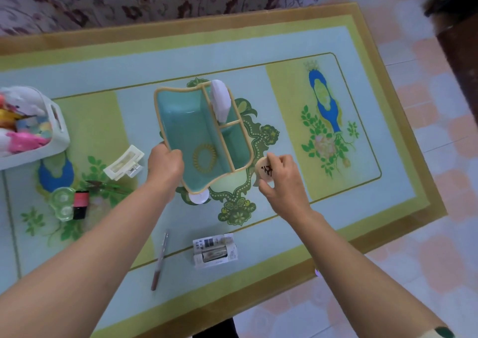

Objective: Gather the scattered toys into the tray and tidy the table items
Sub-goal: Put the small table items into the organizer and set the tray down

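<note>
Centre of tabletop (103, 66): our left hand (165, 165) curls its fingers (177, 158) over the teal divided tray (181, 120) at its near rim, likely steadying it. Our right hand (283, 180) pinches a marked wooden disc (263, 172) just beside the tray, probably bound inside.

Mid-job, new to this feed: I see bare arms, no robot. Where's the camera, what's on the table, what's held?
There is no machine: a person works with bare hands, filmed by one camera worn on the head, looking down. The left hand grips the rim of a teal tray, which holds a coiled hair tie. The right hand pinches a round wooden disc. On the table lie a white basket of toys, a hair clip, a pen and a small carton.
</note>
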A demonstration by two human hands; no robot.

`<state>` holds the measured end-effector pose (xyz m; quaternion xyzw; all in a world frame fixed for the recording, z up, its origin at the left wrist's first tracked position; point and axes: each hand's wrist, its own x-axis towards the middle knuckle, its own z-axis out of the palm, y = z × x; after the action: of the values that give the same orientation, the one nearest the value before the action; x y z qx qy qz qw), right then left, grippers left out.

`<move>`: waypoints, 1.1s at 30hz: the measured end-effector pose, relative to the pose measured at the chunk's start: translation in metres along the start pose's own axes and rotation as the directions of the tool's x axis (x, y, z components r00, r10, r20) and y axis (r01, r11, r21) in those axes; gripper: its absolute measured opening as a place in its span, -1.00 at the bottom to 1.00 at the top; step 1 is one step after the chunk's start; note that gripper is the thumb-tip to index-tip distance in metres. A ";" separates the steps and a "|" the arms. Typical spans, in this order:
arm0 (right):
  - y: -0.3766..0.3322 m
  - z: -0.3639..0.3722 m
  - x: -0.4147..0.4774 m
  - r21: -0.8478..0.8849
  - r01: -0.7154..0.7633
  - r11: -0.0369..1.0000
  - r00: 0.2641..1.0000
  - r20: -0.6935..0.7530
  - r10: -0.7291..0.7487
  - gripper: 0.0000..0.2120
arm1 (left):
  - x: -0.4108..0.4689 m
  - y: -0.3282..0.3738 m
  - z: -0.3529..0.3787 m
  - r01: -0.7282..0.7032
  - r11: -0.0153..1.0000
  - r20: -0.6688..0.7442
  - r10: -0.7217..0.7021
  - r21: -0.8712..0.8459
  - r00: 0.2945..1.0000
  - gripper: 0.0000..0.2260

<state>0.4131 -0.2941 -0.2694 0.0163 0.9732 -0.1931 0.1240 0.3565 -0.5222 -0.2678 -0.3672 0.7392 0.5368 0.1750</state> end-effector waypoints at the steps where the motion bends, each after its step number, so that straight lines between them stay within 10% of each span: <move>1: -0.004 -0.011 -0.002 0.041 0.009 0.999 0.999 -0.042 -0.007 -0.48 | -0.002 -0.001 0.000 0.000 1.000 -0.004 0.000 0.009 1.000 -0.75; 9: -0.092 -0.058 -0.018 0.219 0.337 0.916 0.942 -0.089 -0.325 -0.44 | -0.021 -0.009 -0.005 -0.019 1.000 0.002 0.019 0.002 1.000 -0.75; 16: -0.161 -0.035 -0.002 0.306 0.261 0.916 0.940 0.136 -0.314 -0.49 | -0.040 -0.027 -0.026 -0.040 0.999 0.055 0.039 0.005 0.998 -0.80; 20: -0.197 -0.001 0.010 0.127 0.225 0.966 0.945 0.213 -0.248 -0.77 | -0.052 -0.046 -0.054 -0.084 0.996 0.095 0.087 -0.043 0.992 -0.70; 33: -0.299 0.105 -0.027 -0.234 0.419 0.877 0.888 0.305 -0.343 -0.72 | -0.074 -0.129 -0.167 0.007 1.000 0.026 -0.007 -0.003 1.000 -0.71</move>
<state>0.4404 -0.6100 -0.2458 -0.2206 0.9505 -0.0677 0.2080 0.5230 -0.6702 -0.2451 -0.3629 0.7346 0.5423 0.1860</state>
